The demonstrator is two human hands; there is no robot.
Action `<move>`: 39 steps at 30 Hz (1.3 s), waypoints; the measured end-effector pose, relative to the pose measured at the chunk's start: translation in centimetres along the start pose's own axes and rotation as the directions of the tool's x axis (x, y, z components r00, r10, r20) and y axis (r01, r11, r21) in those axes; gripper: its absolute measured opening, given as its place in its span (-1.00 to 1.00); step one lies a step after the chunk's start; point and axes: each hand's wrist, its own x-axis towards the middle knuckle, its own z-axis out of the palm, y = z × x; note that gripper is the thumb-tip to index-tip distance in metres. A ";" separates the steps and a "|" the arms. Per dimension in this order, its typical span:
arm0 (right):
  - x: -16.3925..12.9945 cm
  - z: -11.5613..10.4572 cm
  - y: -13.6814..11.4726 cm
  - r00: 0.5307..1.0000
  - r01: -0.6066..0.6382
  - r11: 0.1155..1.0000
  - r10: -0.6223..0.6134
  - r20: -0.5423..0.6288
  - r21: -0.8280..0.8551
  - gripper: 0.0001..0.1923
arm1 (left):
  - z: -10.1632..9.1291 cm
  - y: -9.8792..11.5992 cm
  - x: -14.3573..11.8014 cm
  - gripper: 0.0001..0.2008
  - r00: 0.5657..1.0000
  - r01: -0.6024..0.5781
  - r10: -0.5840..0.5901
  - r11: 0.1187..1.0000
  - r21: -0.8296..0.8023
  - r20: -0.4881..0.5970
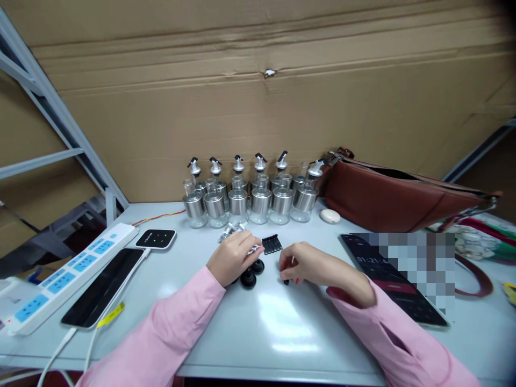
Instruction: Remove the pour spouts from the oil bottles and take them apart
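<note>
- My left hand (234,257) rests on the counter (266,328), palm down, fingers curled together over small parts. I cannot tell whether they actually grip anything.
- Just beneath and in front of that hand lie round black caps (250,275), touching its knuckle side; small silvery pieces (230,231) show just behind it.
- My right hand (310,264) lies on its side, wrist low on the counter, fingertips bent inward and pinching a small black part (286,280) at the counter surface.
- A row of black spout pieces (272,244) sits between the two hands, slightly farther back.
- Both forearms come in from the bottom edge in pink sleeves (169,333), angled toward each other.
- Behind stand glass bottles with steel bands (250,203) in a row against the cardboard wall (258,97).
- On the left lie a power strip (68,274), a dark phone (105,287) and a small black device (156,238).
- On the right sit a brown leather bag (387,199), a small white oval object (330,216) and a dark tablet (387,279), partly blurred.
</note>
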 end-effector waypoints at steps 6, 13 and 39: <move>-0.2 -0.4 0.4 1.000 -0.014 0.999 0.014 0.002 0.047 -0.93 | 0.1 0.0 0.0 -0.81 1.000 -0.003 0.003 1.000 0.013 -0.009; -0.2 -1.1 0.8 1.000 0.006 0.997 -0.004 0.028 -0.075 -0.75 | 0.0 -0.1 0.0 -0.82 1.000 -0.003 0.003 1.000 0.013 -0.006; 0.2 1.5 -2.1 0.934 0.340 0.659 -0.319 -0.160 0.671 -0.60 | 0.7 2.1 0.0 -0.97 0.945 0.258 -0.326 0.780 -0.570 -0.017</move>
